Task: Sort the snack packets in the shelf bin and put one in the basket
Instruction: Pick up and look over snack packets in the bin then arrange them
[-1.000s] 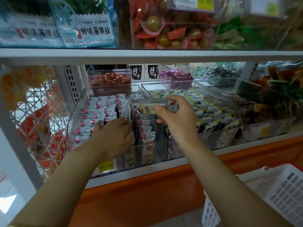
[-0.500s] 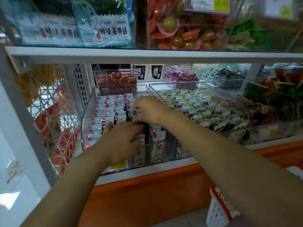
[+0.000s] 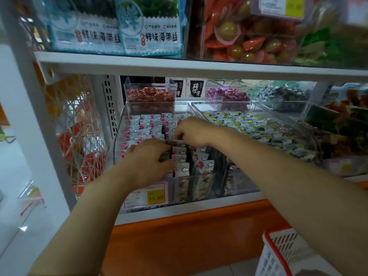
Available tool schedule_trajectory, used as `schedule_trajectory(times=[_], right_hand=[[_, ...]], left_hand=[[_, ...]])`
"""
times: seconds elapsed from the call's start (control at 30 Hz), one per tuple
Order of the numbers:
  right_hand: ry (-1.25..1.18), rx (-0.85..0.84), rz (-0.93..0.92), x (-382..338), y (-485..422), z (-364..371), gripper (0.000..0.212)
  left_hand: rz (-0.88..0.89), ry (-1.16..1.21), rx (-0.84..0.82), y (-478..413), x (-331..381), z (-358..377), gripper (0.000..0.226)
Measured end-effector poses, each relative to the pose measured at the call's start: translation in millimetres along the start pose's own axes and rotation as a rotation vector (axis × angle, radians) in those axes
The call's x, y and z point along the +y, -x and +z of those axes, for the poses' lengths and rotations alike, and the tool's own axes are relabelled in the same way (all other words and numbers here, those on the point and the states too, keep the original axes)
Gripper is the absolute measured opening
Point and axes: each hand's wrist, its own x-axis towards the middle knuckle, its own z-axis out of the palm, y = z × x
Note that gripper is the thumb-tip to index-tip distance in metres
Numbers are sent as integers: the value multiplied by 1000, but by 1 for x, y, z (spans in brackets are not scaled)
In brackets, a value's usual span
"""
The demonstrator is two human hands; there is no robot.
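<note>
Fingers of both hands — left (image 3: 148, 163), right (image 3: 194, 132) — curl down among the packets (image 3: 184, 169) in the bin (image 3: 119, 140), grip hidden; light, slick, crinkly film, best pinched by a sealed edge — basket (image 3: 278, 253) waits below right.

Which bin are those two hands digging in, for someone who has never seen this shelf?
Under the white shelf board, find the yellow price tag. It marks the clear plastic bin of white packets with red dots; the neighbouring bin's packets carry yellow and black instead.
</note>
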Motion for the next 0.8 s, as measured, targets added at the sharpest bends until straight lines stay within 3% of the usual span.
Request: schedule_trajectory(times=[0.27, 0.53, 0.8], right_hand=[[-169, 179, 68, 3, -21, -6, 29], [-152, 268, 97, 5, -37, 3, 29], [-27, 143, 81, 1, -42, 13, 15]], left_hand=[[-42, 12, 26, -2, -5, -2, 33], [-61, 20, 22, -3, -4, -4, 34], [-65, 29, 32, -2, -1, -4, 29]])
